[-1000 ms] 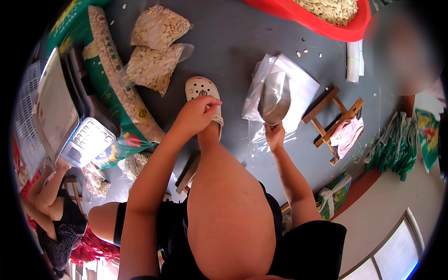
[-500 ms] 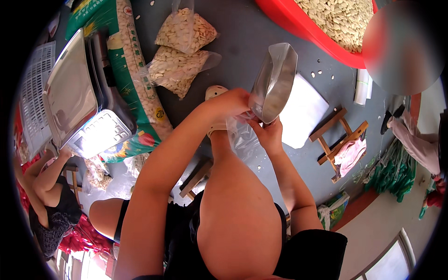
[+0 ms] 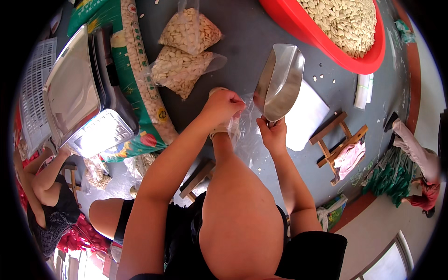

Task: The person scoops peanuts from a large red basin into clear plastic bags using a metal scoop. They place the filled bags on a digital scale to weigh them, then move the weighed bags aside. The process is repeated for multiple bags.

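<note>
My right hand point(image 3: 273, 134) is closed round the handle of a shiny metal scoop point(image 3: 282, 77), its bowl pointing away from me and no seeds showing in it. Left of it, my left hand point(image 3: 224, 105) pinches a thin clear plastic bag point(image 3: 245, 135) that hangs down beside my raised leg. Just beyond my left hand lie two clear bags of pale flat seeds, a farther bag point(image 3: 189, 35) resting against a nearer bag point(image 3: 179, 70). At the far right a red basin point(image 3: 380, 46) holds a heap of similar seeds point(image 3: 343, 23).
A large green printed sack point(image 3: 140, 84) lies left, beside a scale point(image 3: 98, 133) with a metal pan. White sheets point(image 3: 305, 114) lie right of the scoop. Farther right stands a wooden stool point(image 3: 338, 140) with a pink cloth. Another person's arm point(image 3: 46, 177) reaches in at the left.
My hands have moved apart: the scoop is a little farther right, and my left hand has come away from it with the clear bag. The person at the far right has shifted.
</note>
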{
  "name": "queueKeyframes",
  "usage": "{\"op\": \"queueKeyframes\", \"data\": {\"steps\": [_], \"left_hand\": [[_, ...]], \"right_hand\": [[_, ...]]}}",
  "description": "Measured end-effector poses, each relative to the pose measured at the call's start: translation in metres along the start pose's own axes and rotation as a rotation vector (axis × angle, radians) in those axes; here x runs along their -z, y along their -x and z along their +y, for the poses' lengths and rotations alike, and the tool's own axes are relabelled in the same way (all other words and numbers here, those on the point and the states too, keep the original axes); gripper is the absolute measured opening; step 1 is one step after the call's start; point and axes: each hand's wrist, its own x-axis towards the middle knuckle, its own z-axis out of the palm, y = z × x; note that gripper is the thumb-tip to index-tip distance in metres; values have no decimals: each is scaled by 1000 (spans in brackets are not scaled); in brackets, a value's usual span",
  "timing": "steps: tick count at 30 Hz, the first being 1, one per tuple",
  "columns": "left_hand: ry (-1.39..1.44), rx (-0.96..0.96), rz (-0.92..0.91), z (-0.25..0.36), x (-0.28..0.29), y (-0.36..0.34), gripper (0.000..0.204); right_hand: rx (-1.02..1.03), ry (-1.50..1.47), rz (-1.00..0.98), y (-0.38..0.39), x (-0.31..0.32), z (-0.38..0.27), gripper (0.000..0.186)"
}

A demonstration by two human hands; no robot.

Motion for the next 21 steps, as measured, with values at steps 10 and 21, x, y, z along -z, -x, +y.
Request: {"op": "queueKeyframes", "data": {"steps": [10, 21], "left_hand": [[35, -79, -73, 14, -23, 27, 18], [-763, -563, 22, 14, 24, 31, 28]], "right_hand": [[-74, -193, 72, -7, -6, -28, 23], [-168, -74, 173, 21, 49, -35, 25]]}}
